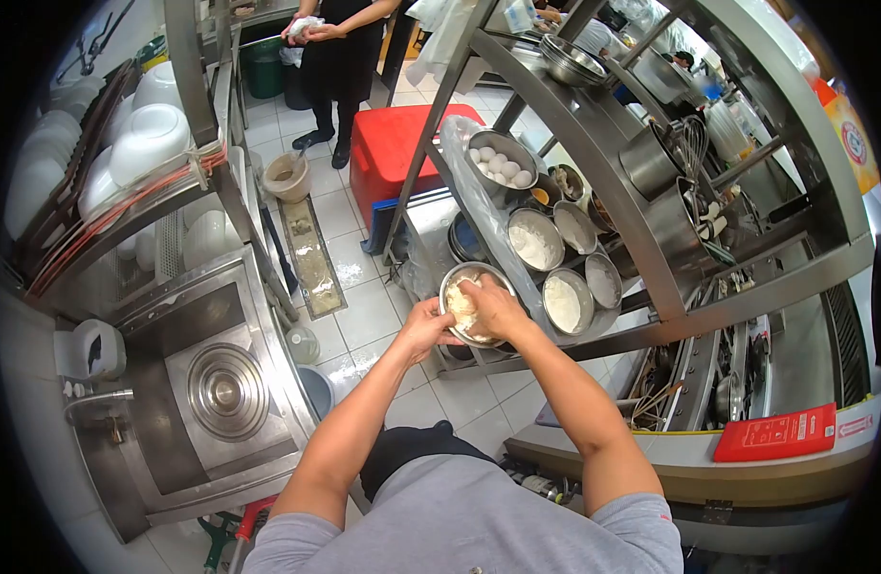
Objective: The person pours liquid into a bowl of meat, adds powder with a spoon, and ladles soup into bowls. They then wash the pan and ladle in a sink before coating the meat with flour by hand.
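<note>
Fingers of my left hand [428, 325] grip the near-left rim of a round metal bowl [507, 278]. Inside the bowl lies pale yellow, crumbly dough [459, 304]. My right hand [491, 310] reaches into the bowl with its fingers curled into the dough, and some fingertips are hidden in it. Just right of the bowl, on the shelf, stand a metal bowl of white powder [564, 300] and a larger bowl of white powder [533, 239]. A bowl of eggs [503, 165] is farther back.
A sink [259, 402] with a metal basin is at left, below racks of white bowls [151, 143]. A red box [388, 143] and a bucket [287, 177] stand on the tiled floor. Another person [335, 57] stands at the back. Metal shelf posts [641, 258] rise at right.
</note>
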{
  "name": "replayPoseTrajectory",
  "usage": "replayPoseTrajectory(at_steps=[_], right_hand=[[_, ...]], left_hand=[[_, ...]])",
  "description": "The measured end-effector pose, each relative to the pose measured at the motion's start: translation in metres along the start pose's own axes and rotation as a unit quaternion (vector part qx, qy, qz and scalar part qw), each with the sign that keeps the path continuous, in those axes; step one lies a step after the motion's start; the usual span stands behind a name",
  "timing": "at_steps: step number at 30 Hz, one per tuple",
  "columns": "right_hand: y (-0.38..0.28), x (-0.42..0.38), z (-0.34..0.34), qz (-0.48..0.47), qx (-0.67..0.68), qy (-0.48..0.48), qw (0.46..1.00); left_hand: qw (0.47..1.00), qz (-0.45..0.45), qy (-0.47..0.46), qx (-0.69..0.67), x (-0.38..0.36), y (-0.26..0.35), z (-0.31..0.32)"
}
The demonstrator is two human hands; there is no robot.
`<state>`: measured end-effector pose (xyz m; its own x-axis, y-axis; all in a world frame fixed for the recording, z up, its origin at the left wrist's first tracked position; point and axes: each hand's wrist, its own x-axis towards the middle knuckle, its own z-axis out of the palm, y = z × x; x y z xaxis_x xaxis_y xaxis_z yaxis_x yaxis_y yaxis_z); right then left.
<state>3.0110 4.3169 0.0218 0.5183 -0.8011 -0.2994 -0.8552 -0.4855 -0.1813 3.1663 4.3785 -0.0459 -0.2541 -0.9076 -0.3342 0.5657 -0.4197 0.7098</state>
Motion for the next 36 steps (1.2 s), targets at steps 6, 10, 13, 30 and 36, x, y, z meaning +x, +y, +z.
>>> replayPoseTrajectory(at_steps=[6,10,13,30,36], right_hand=[[0.017,-0.01,0.012,0.035,0.035,0.078,0.996],[0.023,-0.028,0.003,-0.018,0.095,0.066,0.993],[0.036,-0.046,0.005,-0.097,0.09,0.037,0.991],[0.152,-0.279,0.083,0.035,0.155,0.024,0.987],[0.256,-0.359,0.073,0.172,0.169,0.14,0.96]], left_hand=[[0.999,-0.029,0.018,0.025,-0.005,-0.014,0.001],[0.999,-0.029,0.02,0.038,-0.008,-0.022,0.004],[0.999,-0.04,-0.015,0.027,-0.011,-0.028,0.013],[0.959,-0.198,-0.133,0.155,-0.044,-0.175,0.172],[0.963,-0.182,-0.119,0.162,0.004,-0.268,0.272]])
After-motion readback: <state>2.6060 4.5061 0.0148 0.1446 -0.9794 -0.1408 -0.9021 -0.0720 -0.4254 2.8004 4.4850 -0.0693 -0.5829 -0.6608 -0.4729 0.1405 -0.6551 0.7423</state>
